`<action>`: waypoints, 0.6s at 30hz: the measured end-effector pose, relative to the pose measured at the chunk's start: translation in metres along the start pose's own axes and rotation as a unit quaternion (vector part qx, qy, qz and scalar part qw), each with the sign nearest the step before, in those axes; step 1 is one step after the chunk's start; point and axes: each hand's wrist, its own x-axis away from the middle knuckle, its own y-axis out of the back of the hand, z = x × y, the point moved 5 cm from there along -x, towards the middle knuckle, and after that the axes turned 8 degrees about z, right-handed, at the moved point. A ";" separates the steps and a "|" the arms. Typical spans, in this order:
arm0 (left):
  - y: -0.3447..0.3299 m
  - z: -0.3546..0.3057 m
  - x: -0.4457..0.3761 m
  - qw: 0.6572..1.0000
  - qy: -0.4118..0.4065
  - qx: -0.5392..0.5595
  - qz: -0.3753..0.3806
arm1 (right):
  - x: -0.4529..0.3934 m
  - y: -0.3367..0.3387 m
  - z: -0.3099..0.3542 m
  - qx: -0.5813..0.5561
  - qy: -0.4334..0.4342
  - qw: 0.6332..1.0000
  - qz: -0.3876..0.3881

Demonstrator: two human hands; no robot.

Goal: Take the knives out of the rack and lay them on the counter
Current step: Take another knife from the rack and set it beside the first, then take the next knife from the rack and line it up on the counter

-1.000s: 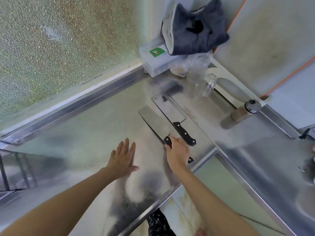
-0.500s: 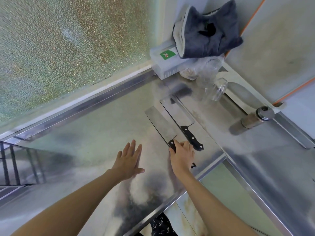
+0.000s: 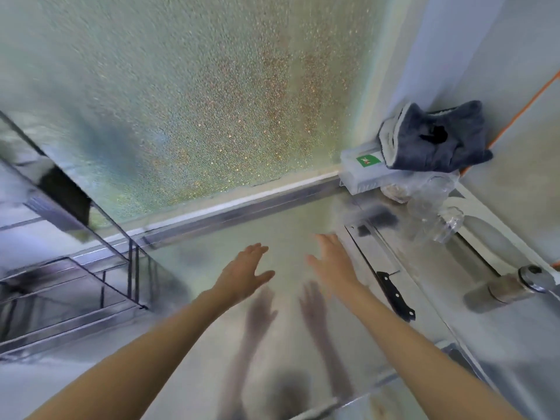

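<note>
A cleaver (image 3: 371, 254) with a black handle lies flat on the steel counter (image 3: 291, 225), to the right of my hands. A second knife is mostly hidden under my right forearm. My right hand (image 3: 331, 262) hovers above the counter with fingers spread, holding nothing, just left of the cleaver's blade. My left hand (image 3: 244, 272) is also raised and open, a little further left. A metal wire rack (image 3: 91, 286) stands at the left edge of the counter; I see no knives in it from here.
A grey cloth (image 3: 433, 137) sits on a white plastic box (image 3: 362, 171) in the back right corner. Clear plastic cups (image 3: 433, 216) lie beside it. A steel bottle (image 3: 512, 286) lies on its side at the right. Frosted glass runs behind the counter.
My right hand has let go of the knife handle and lifted off it. Both hands have risen and moved forward and left. The view has swung left, bringing the rack into sight.
</note>
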 end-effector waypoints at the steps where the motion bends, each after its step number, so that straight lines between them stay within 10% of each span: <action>1: 0.020 0.008 0.014 1.000 0.004 -0.006 -0.020 | -0.004 0.001 0.025 0.008 0.029 1.000 0.007; 18: 0.303 0.177 0.290 0.913 0.186 -0.037 -0.360 | 0.019 -0.026 0.461 0.008 0.442 0.897 0.010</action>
